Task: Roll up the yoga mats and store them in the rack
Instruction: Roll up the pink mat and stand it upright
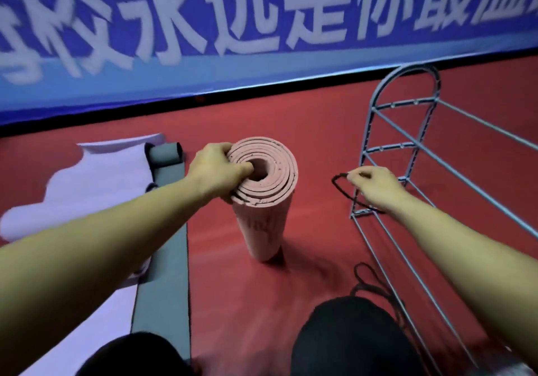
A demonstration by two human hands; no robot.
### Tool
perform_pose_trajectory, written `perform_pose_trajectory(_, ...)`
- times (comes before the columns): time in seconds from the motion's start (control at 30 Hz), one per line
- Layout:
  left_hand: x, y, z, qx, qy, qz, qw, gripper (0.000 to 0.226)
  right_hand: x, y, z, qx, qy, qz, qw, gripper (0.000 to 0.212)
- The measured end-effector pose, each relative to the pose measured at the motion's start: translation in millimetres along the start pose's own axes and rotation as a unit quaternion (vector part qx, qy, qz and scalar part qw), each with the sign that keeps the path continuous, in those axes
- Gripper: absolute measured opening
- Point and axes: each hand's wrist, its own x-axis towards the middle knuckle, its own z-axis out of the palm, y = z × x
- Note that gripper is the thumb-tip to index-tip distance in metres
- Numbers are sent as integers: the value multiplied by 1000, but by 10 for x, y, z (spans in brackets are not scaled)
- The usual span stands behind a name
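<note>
The left hand [217, 169] grips the top of the rolled pink mat [263, 198], standing on the floor by the rack [407, 148]. The right hand [375, 185] pinches a black band [340, 189]. Next, I think, the band must slip over the roll.

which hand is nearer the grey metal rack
Right. The right hand, pinching a black elastic loop, is just in front of the grey metal rack. The left hand grips the top of the upright rolled pink yoga mat, farther left.

Red floor [233, 282]; blue lettered wall banner [262, 26]
</note>
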Motion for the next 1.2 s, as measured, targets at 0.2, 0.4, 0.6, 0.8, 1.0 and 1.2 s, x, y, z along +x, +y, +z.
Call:
perform_pose_trajectory(0.2,-244,-2,-378,-79,-39,-32,996,56,-17,-1479,189,143,-71,-122,980,10)
perform_pose_trajectory(0.4,-218,-292,-415,-94,-15,-24,995,77,-220,-2191,368,40,-219,-235,946,12)
perform_pose_trajectory(0.6,-35,-335,-582,-178,41,-114,977,40,-181,-2098,385,-192,-121,-199,953,47)
perform_pose_trajectory(0.8,271,-329,-493,-178,24,-125,976,25,-599,-1886,872,-130,-110,-320,932,45)
perform_pose_trajectory(1.0,241,-424,-367,-409,60,-176,893,56,-457,-1384,1038,-159,104,-397,898,31)
perform_pose_trajectory(1.2,33,-834,-98,-240,289,226,899,30,-324,-1144,960,-164,180,-406,881,43)
